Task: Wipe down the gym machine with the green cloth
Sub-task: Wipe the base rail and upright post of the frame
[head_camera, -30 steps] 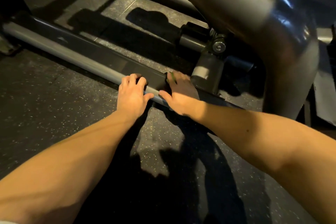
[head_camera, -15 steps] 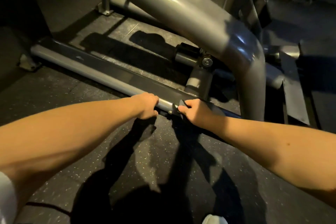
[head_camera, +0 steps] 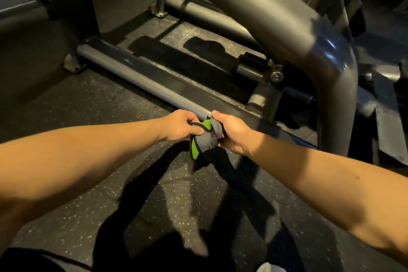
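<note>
Only part of the gym machine (head_camera: 141,83) shows: its low grey floor rail runs diagonally and vanishes behind the hands, while the thick bent tube (head_camera: 326,68) above is cut off at the top edge. Dim light swallows the far corners. Both hands are clenched on the green cloth (head_camera: 204,139), a bunched grey-and-green wad held between them just in front of the rail; the left hand (head_camera: 180,127) pinches its near-left edge, the right hand (head_camera: 234,132) grips the other side. Speckled rubber flooring (head_camera: 92,112) lies below, crossed by the arms' shadows. A bolted pivot (head_camera: 277,76) sits beyond the rail.
</note>
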